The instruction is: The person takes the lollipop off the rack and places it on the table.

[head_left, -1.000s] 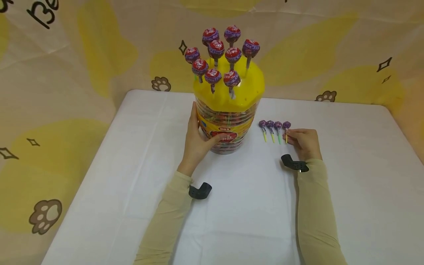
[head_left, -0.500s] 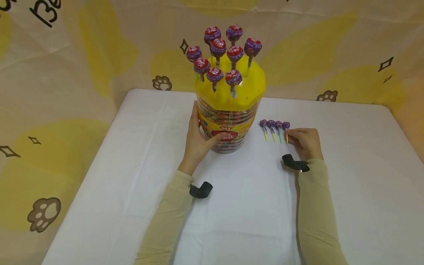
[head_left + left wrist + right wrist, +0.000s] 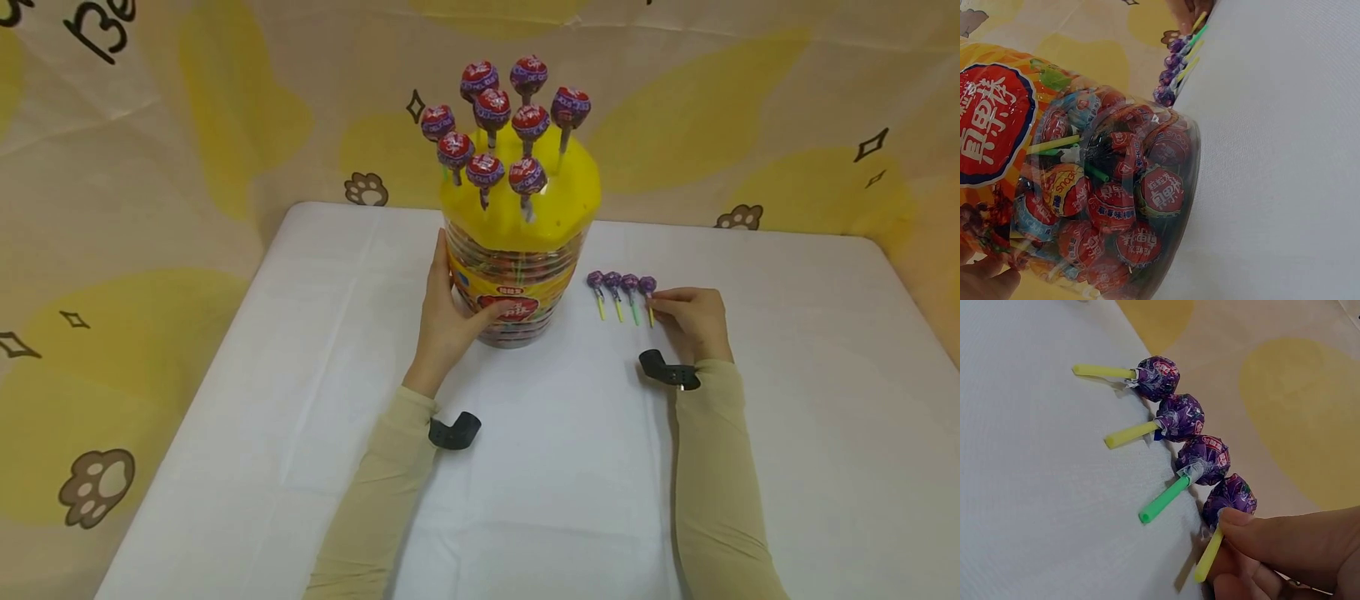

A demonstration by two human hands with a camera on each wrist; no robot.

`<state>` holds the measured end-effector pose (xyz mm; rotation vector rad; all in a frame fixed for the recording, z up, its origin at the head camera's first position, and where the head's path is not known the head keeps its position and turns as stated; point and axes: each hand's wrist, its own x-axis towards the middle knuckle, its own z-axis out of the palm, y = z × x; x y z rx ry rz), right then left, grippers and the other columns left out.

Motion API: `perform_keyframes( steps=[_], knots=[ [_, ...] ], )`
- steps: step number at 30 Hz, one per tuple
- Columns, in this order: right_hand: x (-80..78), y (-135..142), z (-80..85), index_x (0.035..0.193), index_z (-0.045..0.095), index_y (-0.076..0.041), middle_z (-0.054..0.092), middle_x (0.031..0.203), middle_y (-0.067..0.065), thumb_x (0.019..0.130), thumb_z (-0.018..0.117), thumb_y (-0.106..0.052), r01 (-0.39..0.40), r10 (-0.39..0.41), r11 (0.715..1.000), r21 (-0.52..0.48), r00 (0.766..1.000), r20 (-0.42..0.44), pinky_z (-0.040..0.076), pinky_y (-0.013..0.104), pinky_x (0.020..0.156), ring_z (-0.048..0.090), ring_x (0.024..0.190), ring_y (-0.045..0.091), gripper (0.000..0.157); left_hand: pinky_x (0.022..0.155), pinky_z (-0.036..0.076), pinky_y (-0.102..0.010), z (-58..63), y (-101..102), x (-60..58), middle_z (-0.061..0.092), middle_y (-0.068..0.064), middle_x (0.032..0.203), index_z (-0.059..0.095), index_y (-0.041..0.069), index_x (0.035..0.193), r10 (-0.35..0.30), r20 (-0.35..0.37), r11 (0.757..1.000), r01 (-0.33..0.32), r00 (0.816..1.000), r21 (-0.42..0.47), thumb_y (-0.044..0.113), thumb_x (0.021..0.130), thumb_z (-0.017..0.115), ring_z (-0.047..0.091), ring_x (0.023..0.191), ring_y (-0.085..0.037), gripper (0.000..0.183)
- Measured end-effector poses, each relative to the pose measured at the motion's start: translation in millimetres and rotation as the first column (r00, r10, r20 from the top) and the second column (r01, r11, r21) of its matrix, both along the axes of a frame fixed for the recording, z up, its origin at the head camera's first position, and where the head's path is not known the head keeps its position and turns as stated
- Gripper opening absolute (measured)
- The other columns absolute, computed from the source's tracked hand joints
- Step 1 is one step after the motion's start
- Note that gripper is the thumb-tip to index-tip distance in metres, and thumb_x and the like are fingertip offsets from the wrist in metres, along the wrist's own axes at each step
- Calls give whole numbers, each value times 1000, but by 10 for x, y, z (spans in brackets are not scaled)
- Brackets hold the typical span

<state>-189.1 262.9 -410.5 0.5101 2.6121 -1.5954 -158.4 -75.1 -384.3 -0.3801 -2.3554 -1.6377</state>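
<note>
My left hand (image 3: 446, 329) grips the left side of a clear plastic candy jar (image 3: 517, 265), its thumb across the front label. The jar stands upright with a yellow lid (image 3: 558, 221), and several red-and-purple lollipops (image 3: 484, 172) stick up from it. To the right of the jar, several purple-wrapped lollipops lie side by side on the table. My right hand (image 3: 697, 321) pinches the rightmost lollipop (image 3: 1230, 499) by its yellow stick, just below the wrapped head. The neighbouring lollipop (image 3: 1205, 460) has a green stick; the other two have yellow ones.
A white cloth covers the table (image 3: 555, 467). Behind it hangs a cream and yellow patterned backdrop (image 3: 675, 108). Wrapped lollipops (image 3: 1160, 190) show through the jar's wall in the left wrist view.
The rightmost lollipop's stick has tilted slightly and its head sits nearer the row, with my right hand's fingers at it. My left hand keeps hold of the jar.
</note>
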Motion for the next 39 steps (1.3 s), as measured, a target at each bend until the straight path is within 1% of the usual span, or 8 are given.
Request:
perform_keyframes(
  steps=[3, 10, 16, 20, 28, 32, 36, 39],
  knots=[
    [23, 4, 19, 115, 63, 9, 62, 85, -7, 85, 71, -17, -12, 11, 997, 71, 1000, 17, 49, 10, 71, 56, 74, -2, 40, 114, 22, -37, -2, 6, 0, 15, -9, 155, 0, 15, 153, -2, 8, 1000, 2, 1000, 8, 23, 79, 78, 20, 140, -21, 107],
    [56, 16, 94, 117, 64, 6, 64, 110, 13, 86, 69, -22, -11, 7, 993, 118, 999, 34, 40, 39, 99, 55, 86, 7, 41, 114, 24, -37, 3, 18, 8, 15, -10, 155, 0, 14, 153, 1, 7, 1000, -1, 1000, -2, 23, 80, 77, 20, 140, -21, 106],
    [80, 7, 177, 117, 62, 9, 62, 84, -12, 88, 68, -16, -27, 26, 999, -29, 999, -35, 51, 19, 81, 62, 73, -1, 39, 114, 24, -37, -5, 15, 6, 15, -11, 155, 1, 13, 152, 6, -6, 1000, -6, 1000, -13, 21, 80, 77, 20, 141, -22, 105],
    [86, -5, 205, 112, 64, 8, 66, 79, -13, 86, 70, -12, -36, 16, 987, -156, 992, -128, 50, 12, 71, 63, 76, 4, 33, 114, 24, -38, -7, 13, 6, 15, -11, 155, 1, 13, 152, 8, -7, 1000, -8, 1000, -6, 20, 80, 77, 20, 140, -22, 105],
    [108, -104, 354, 122, 59, 6, 69, 86, -10, 87, 68, -10, -29, -16, 967, -251, 985, -173, 49, 22, 89, 64, 89, 9, 40, 114, 24, -37, -15, 4, 3, 16, -10, 155, 1, 14, 153, 13, -5, 1000, -13, 1000, -5, 20, 80, 77, 20, 140, -21, 105],
    [126, -197, 473, 118, 63, 5, 70, 89, -5, 85, 71, -8, -52, -39, 932, -359, 970, -242, 49, 22, 90, 65, 88, 10, 37, 113, 24, -37, -13, 4, 4, 16, -10, 155, 1, 14, 152, 10, -8, 1000, -10, 1000, -5, 20, 79, 78, 21, 140, -21, 106],
    [160, -316, 598, 108, 68, 5, 71, 87, 2, 81, 72, 0, -131, -69, 868, -480, 924, -375, 53, 18, 80, 67, 83, 14, 28, 113, 24, -37, -9, 4, 1, 15, -10, 155, 0, 14, 153, 6, -4, 1000, -6, 1000, -7, 23, 80, 77, 20, 140, -21, 106],
    [204, -417, 709, 105, 70, 5, 71, 88, 5, 81, 71, 2, -178, -77, 846, -503, 893, -444, 53, 19, 80, 68, 83, 16, 25, 114, 23, -37, -9, 4, -3, 15, -10, 155, 0, 15, 153, 2, 5, 1000, -2, 1000, -6, 25, 80, 77, 19, 141, -22, 106]
  ],
)
